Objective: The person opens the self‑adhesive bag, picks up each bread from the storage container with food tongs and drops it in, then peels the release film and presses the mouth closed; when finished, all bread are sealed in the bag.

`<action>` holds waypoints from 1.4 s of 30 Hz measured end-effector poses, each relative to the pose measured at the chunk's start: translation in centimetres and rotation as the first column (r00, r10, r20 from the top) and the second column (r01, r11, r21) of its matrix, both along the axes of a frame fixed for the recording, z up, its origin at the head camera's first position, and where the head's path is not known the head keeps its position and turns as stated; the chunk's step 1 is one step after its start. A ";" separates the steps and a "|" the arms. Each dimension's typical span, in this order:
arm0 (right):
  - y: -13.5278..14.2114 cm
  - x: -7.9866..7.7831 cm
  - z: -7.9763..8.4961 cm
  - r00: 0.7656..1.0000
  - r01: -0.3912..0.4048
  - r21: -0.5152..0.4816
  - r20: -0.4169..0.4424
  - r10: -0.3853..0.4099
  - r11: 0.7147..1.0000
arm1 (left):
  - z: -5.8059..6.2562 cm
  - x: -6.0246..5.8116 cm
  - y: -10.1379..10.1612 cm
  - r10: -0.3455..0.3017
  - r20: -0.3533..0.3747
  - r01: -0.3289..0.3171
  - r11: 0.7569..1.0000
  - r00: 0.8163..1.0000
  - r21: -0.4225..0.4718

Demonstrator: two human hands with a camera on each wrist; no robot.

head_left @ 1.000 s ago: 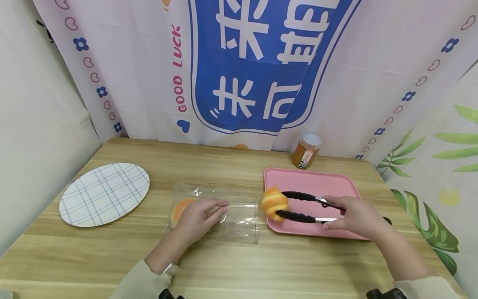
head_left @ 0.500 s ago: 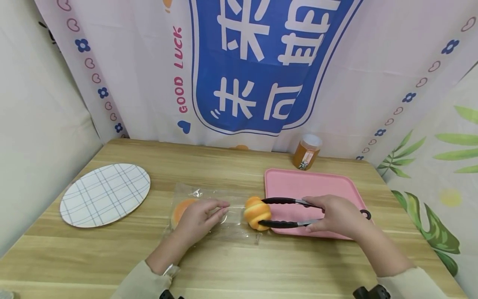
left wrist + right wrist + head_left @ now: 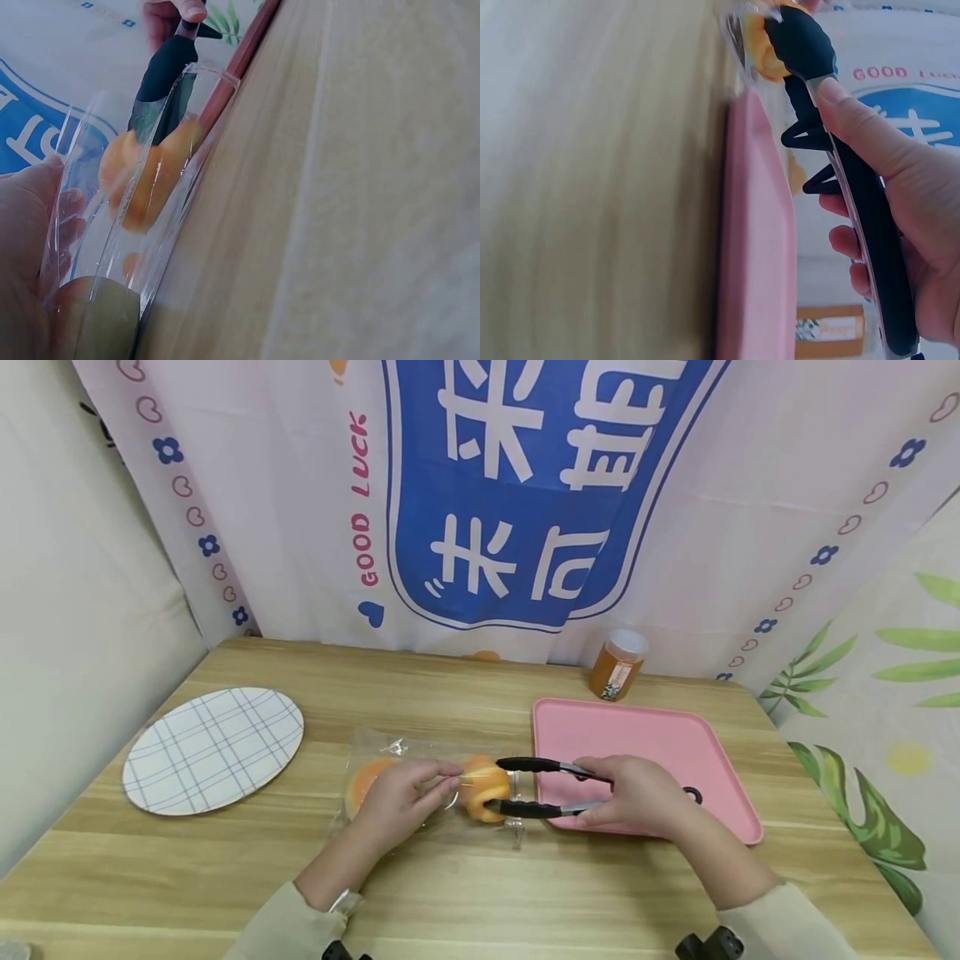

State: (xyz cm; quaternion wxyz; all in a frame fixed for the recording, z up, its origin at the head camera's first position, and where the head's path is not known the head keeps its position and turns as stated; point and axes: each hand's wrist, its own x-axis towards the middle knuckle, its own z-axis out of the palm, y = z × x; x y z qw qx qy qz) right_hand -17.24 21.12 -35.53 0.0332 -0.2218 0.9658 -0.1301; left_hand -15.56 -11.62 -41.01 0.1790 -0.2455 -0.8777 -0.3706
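My left hand (image 3: 397,797) pinches the upper film of a clear plastic bag (image 3: 438,750) between thumb and fingers, lifting it off the table. Inside the bag's left end lies a round orange-brown bun (image 3: 366,782), partly hidden by this hand. My right hand (image 3: 637,792) grips a pair of tongs (image 3: 528,810) with black tips. Between those tips is a ridged orange-yellow bread roll (image 3: 483,802). In the left wrist view the roll (image 3: 150,180) and the tong tips show through the film, within the bag's mouth, with the bun (image 3: 97,319) nearer the camera.
A pink tray (image 3: 738,810) lies under and beyond the right hand. Behind it stands a jar (image 3: 617,668) with a pale lid and amber contents. An oval plate (image 3: 213,752) with a blue grid sits at the table's left. A printed cloth (image 3: 480,568) hangs behind.
My right hand has carried the roll in the tongs leftward from the tray's left edge into the bag's mouth. The left hand has stayed in place on the bag.
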 end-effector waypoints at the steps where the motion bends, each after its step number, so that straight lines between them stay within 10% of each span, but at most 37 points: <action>1: -0.2 0.1 -0.2 1.000 0.002 -0.008 0.003 -0.002 1.000 | 0.0 0.0 0.0 -0.001 0.000 0.001 1.000 1.000 0.001; 42: -3.8 2.3 -1.3 0.992 0.120 -0.073 0.047 -0.117 0.990 | 0.1 -0.1 0.4 0.019 -0.020 -0.020 0.999 1.000 -0.031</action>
